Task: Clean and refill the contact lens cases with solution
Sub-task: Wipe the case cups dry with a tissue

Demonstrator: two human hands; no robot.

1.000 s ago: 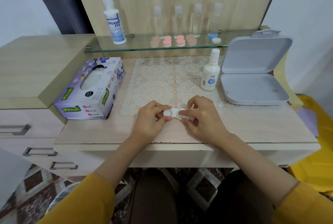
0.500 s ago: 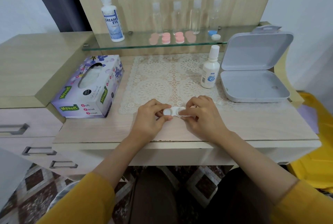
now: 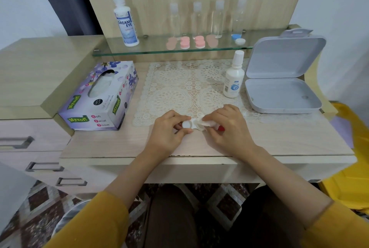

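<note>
Contact lens case (image 3: 193, 124), white, was held at the near edge of the lace mat (image 3: 185, 88). Its left cap was pinched by the left hand (image 3: 169, 131), and its right end was grasped by the curled fingers of the right hand (image 3: 227, 128).

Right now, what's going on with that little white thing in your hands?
A person at a desk holds a white contact lens case in both hands, near the front edge of the lace mat. The left hand pinches its left cap; the right hand grips the other end. A small solution bottle stands capped and untouched beside an open grey box. Pink cases sit on the glass shelf.
</note>
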